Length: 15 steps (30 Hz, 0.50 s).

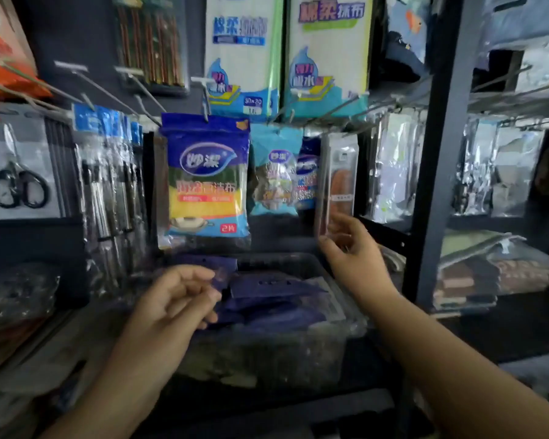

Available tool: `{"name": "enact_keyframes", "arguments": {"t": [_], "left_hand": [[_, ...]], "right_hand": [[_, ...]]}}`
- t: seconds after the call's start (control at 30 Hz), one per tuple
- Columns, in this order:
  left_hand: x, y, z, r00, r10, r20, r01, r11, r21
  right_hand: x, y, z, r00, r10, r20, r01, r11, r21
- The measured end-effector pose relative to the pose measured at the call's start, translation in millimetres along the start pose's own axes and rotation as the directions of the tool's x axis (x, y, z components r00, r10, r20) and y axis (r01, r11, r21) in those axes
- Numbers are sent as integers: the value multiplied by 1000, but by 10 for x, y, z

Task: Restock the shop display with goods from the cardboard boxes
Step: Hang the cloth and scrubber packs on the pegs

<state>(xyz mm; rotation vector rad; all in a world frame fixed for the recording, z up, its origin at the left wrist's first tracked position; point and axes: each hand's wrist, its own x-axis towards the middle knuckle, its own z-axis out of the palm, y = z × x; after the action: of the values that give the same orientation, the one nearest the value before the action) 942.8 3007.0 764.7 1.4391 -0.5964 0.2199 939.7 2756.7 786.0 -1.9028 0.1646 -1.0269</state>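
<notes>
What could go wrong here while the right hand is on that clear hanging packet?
The right hand pinches only the bottom of the clear plastic packet with an orange item, so a tug may pull it off its metal peg. The packets hang crowded; the neighbouring blue sparkly packet could swing or drop into the clear plastic bin.
</notes>
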Motion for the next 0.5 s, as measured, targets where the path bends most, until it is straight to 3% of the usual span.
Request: {"name": "enact_keyframes", "arguments": {"t": [0.13,0.27,0.37,0.5], "left_hand": [[-392,-177,390,994,-20,111,26,999,-45],[-969,-526,810,956,-190,222,211,974,-76],[-1501,-892,1139,852,-421,311,444,896,-4],[-2265,-1493,1477,668,-654,356,652,745,144]], "right_hand": [[-798,176,-642,998,37,46,-39,998,44],[-1628,579,-1220,980,189,65,-187,982,-30],[-2271,1027,-1582,929,366,64,-350,920,-178],[-3111,1687,-1984,789,612,46,-559,748,-357]]}}
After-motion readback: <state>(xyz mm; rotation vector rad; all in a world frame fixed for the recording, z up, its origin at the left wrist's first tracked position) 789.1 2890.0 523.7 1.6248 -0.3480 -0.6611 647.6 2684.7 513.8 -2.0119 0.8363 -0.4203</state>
